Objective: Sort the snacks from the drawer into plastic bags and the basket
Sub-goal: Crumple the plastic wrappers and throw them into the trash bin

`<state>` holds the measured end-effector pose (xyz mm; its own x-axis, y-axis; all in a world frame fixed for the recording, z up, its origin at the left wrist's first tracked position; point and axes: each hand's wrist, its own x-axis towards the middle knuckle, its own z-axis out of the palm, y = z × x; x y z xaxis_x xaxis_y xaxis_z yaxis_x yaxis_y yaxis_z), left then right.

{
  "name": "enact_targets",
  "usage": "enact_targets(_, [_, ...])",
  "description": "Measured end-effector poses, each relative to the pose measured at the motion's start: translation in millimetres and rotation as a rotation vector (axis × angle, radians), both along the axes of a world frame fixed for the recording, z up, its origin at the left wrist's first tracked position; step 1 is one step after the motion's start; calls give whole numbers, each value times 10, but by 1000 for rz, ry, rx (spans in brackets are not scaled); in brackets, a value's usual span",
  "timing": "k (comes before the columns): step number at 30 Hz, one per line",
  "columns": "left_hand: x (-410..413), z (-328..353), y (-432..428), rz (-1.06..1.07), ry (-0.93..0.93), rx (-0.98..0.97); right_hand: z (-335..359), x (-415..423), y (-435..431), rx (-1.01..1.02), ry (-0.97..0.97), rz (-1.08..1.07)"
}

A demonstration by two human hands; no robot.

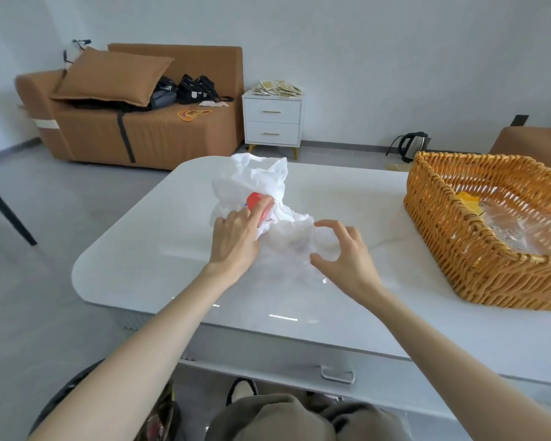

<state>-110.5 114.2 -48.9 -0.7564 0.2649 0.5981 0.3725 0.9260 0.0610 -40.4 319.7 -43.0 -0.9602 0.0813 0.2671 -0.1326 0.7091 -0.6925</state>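
Note:
A crumpled white plastic bag (258, 179) lies in the middle of the white table (159, 237). My left hand (236, 240) reaches into its folds and grips a red snack pack (255, 200), which the bag partly wraps. A thin clear plastic bag (296, 249) lies flat beside it. My right hand (344, 253) hovers over that clear bag with thumb and fingers spread in a curve, holding nothing. The wicker basket (458, 249) stands at the right, holding a yellow snack (466, 198) and clear plastic. The drawer's handle (337, 374) shows under the table's front edge.
A brown sofa (147, 132) with a cushion and dark bags stands at the back left. Beside it is a white nightstand (272, 122) topped with packets. A kettle (412, 146) sits on the floor behind the table. A black chair leg (7, 211) crosses the far left.

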Motion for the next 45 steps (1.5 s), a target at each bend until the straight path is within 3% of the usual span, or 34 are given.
enact_targets(10, [1438,77,-1418,253,-38,37,267,618,-1333,7,-25,450])
enact_targets(20, [2529,-582,-2491,447,-188,-13,-119,1149,-2436,183,-240,798])
enact_targets(25, [2635,-1094,-2745,463,-395,-4,-539,1148,-2691,331,-318,787])
enact_targets(30, [2521,-1586,-2735,403,-633,-40,-914,978,-2782,237,-355,679])
enact_targets(34, [2295,-1927,-2684,395,-700,-85,-1172,834,-2819,176,-420,611])
enact_targets(40, [1964,-2393,-2724,398,-919,-269,-1521,653,-2865,152,-450,589])
enact_targets(45, [1954,-2909,-2747,367,-1120,-153,-1720,581,-2892,167,-455,592])
